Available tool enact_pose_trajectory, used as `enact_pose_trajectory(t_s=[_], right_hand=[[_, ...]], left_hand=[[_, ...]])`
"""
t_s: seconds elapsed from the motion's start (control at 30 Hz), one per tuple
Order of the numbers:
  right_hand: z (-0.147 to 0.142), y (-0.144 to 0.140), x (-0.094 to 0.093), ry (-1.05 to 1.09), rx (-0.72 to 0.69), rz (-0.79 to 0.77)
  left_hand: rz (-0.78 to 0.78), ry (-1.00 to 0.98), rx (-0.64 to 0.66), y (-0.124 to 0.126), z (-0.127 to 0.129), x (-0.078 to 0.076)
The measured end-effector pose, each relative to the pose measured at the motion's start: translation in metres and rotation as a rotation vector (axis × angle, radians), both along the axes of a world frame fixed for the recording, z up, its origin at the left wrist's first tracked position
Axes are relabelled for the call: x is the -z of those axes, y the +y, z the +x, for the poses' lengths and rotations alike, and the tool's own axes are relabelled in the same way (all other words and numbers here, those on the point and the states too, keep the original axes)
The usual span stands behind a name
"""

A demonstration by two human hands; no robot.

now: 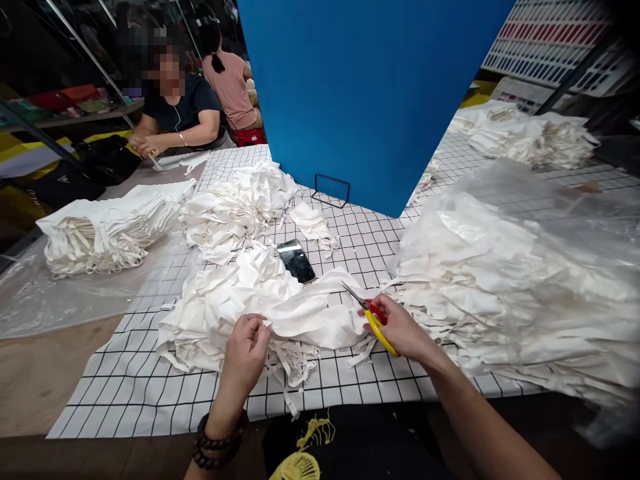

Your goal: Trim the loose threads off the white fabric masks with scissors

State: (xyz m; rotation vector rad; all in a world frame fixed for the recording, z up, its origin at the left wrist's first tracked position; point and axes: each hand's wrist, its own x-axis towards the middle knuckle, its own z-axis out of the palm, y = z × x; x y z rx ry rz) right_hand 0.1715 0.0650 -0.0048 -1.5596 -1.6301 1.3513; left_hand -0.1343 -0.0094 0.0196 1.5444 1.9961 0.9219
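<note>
My left hand (249,350) pinches the edge of a white cloth piece (313,313) stretched across the front of the table. A pair of scissors (374,319) with one red and one yellow handle is in my right hand (400,325), blades pointing up and left. The fingers of that hand also touch the right end of the cloth. Beneath and behind my left hand lies a crumpled heap of white cloth pieces (215,310) with thin straps. A dark phone (296,261) rests just behind the cloth.
A large blue board (370,100) stands at the table's back. Plastic-wrapped white cloth (500,280) fills the right side. More white stacks (115,223) lie at left on the checked tablecloth (135,393). Two people sit beyond, one in a dark shirt (193,123) handling white cloth.
</note>
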Motion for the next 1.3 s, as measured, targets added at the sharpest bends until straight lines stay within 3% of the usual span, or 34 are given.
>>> enact_pose_trajectory(t_s=[0.1,0.2,0.27,0.33,0.4,0.47,0.6,0.77,0.93,1.07,1.2,1.3], right_hand=[[-0.001,0.001,0.008,-0.062,0.05,0.053],[-0.003,0.001,0.013,-0.121,0.045,0.088],[-0.007,-0.001,0.015,-0.163,0.034,0.126],[-0.012,-0.004,0.019,-0.2,0.039,0.19],[-0.017,-0.006,0.022,-0.227,0.068,0.276],[-0.017,-0.008,0.024,-0.239,0.116,0.38],[-0.012,-0.01,0.026,-0.209,0.136,0.575],[-0.006,-0.017,0.034,-0.111,0.085,0.685],[-0.002,-0.026,0.039,0.007,0.145,0.691],[-0.003,-0.03,0.026,0.138,0.158,0.59],[-0.017,-0.026,0.014,0.352,0.094,0.387],[-0.027,-0.023,0.01,0.46,0.204,0.353]], left_hand=[[0.042,0.172,-0.094,-0.007,0.004,-0.01],[0.182,0.251,-0.21,-0.015,0.016,-0.027],[0.197,0.075,-0.152,-0.019,0.03,-0.036],[0.026,-0.256,0.041,-0.018,0.046,-0.038],[-0.27,-0.635,0.243,-0.013,0.065,-0.031],[-0.48,-0.949,0.313,-0.005,0.084,-0.018],[-0.579,-1.318,0.157,0.018,0.112,0.009],[-0.77,-1.403,0.095,0.044,0.129,0.032],[-0.664,-1.342,0.054,0.041,0.132,0.038],[-0.49,-1.256,0.015,0.024,0.127,0.022],[-0.335,-1.218,0.015,0.016,0.121,0.005],[-0.17,-1.324,0.01,0.017,0.118,-0.001]])
